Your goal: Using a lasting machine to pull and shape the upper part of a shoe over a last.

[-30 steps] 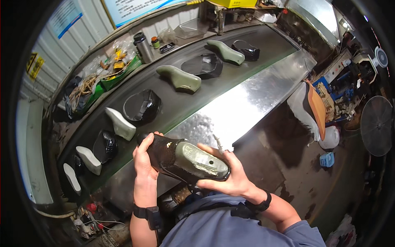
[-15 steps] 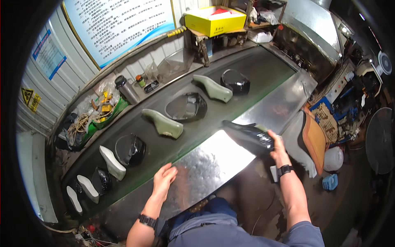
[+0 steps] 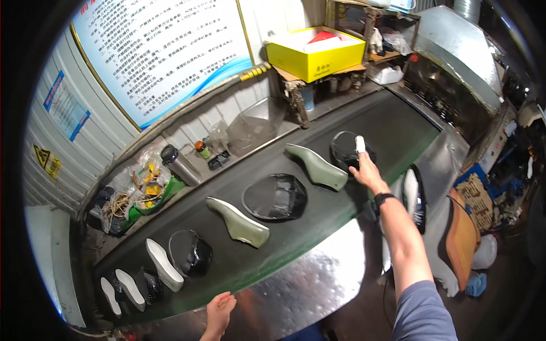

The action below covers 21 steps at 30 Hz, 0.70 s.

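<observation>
L hand point(image 3: 220, 310) low, fingers half-bent | R arm point(image 3: 401, 233) extd fwd | R hand point(image 3: 365, 167) thumb out

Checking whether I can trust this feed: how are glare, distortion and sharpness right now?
Head view: glare washes out part of the metal ledge; head view: fisheye curves the edges of the dark work surface and the corners go black; head view: the far right is dim, with fine detail hard to read; head view: the right hand is well lit, its outline readable.

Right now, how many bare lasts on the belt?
5 on the dark belt: leftmost white last, second white last beside it, third white last farther right, a green last mid-belt, another green last left of the right hand. None appears hidden.
</observation>
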{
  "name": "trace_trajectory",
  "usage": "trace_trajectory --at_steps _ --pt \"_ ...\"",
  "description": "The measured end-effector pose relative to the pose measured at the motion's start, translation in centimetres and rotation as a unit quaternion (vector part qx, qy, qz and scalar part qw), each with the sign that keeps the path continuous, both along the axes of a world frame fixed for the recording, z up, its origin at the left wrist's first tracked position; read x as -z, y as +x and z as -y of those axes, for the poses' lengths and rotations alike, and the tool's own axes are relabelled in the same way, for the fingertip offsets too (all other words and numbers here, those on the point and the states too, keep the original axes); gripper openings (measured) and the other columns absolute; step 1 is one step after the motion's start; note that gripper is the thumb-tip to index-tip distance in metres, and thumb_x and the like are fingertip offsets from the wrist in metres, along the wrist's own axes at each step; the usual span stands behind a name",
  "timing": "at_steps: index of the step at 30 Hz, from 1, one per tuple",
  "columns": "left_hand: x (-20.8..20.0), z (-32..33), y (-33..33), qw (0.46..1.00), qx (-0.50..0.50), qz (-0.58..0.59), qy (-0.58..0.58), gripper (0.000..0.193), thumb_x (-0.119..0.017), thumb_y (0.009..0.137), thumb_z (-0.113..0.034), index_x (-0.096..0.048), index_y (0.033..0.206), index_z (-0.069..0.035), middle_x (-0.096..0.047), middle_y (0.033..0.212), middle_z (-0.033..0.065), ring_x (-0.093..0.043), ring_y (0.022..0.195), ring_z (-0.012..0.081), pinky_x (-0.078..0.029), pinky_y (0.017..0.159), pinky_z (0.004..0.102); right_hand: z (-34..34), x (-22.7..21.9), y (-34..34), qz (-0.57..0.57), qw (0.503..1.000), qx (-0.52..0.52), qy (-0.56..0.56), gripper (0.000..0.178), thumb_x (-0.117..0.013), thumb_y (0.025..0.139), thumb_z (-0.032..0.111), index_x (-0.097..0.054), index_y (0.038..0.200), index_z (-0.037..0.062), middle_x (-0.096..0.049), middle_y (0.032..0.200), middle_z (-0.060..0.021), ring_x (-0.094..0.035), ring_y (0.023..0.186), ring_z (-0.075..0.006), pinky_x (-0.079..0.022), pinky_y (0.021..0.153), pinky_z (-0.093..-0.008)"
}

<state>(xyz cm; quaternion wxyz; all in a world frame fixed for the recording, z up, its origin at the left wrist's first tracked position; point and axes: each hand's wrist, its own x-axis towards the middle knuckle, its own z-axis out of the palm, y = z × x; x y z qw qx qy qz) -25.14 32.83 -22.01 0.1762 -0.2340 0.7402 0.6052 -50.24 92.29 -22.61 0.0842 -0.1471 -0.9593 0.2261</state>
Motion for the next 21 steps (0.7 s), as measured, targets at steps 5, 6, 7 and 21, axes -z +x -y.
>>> trace_trajectory --at_steps 5,6,7,21 --pt "2.1 -3.6 -9.5 0.997 0.01 -0.079 0.007 0.058 -0.077 0.09 -0.011 -0.052 0.139 0.008 -0.064 0.13 0.0204 -0.061 0.124 0.0235 -0.05 0.104 0.034 3.2 1.8 -5.2 0.054 0.989 -0.132 -0.033 0.104 -0.087 0.071 0.052 -0.039 0.145 -0.0032 -0.044 0.141 -0.0268 -0.046 0.134 -0.0442 -0.046 0.107 -0.0507" --pt "2.7 -4.8 -11.8 0.995 0.006 -0.098 0.012 0.064 -0.078 0.089 -0.013 -0.048 0.141 0.008 -0.062 0.134 0.0213 -0.058 0.128 0.0252 -0.047 0.107 0.0352 4.2 2.2 -5.2 0.075 0.983 -0.164 0.019 0.104 -0.09 0.067 0.048 -0.04 0.144 -0.0019 -0.045 0.138 -0.0249 -0.048 0.13 -0.0433 -0.047 0.106 -0.0499" --pt "3.2 -6.0 -14.0 0.994 -0.011 -0.108 0.005 0.07 -0.079 0.088 -0.015 -0.045 0.144 0.009 -0.059 0.137 0.0222 -0.055 0.132 0.0269 -0.044 0.111 0.0364 5.1 2.5 -4.9 0.102 0.97 -0.204 0.085 0.105 -0.093 0.064 0.044 -0.041 0.143 -0.0006 -0.046 0.134 -0.023 -0.051 0.127 -0.0424 -0.049 0.105 -0.049" --pt "4.5 -14.0 -26.5 0.987 -0.119 0.096 -0.048 0.09 -0.085 0.064 -0.031 -0.048 0.136 0.008 -0.055 0.132 0.0237 -0.056 0.122 0.0411 -0.048 0.104 0.0515 21.7 -9.5 32.6 0.143 0.96 -0.179 -0.164 0.119 -0.093 0.065 0.041 -0.029 0.155 -0.0034 -0.055 0.136 -0.0247 -0.054 0.132 -0.0356 -0.043 0.111 -0.0406"
